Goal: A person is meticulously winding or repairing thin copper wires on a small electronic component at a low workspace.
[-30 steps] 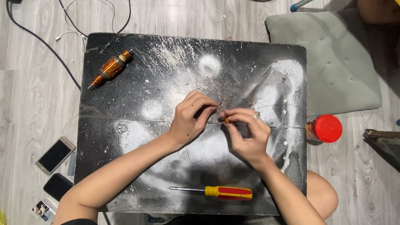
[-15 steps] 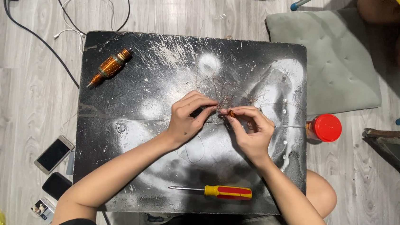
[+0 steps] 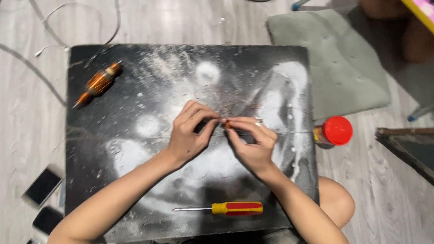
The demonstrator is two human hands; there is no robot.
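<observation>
My left hand point(image 3: 189, 133) and my right hand point(image 3: 250, 142) meet over the middle of a black, white-smeared board point(image 3: 126, 89). Their fingertips pinch a small orange-brown piece point(image 3: 225, 122) between them; thin wire strands run out from it toward the right. The piece is mostly hidden by my fingers. A copper-wound motor armature point(image 3: 97, 83) lies at the board's far left. A screwdriver with a yellow and red handle point(image 3: 223, 207) lies near the board's front edge.
A red-capped bottle point(image 3: 334, 131) stands off the board's right edge. A grey cushion point(image 3: 329, 69) lies beyond it. Two phones point(image 3: 42, 186) rest on the wooden floor at left, cables point(image 3: 55, 16) trail at top left, and a dark-framed panel point(image 3: 426, 154) sits at right.
The camera view has shifted and tilted slightly. Both hands stay together on the small piece, with only small finger movements.
</observation>
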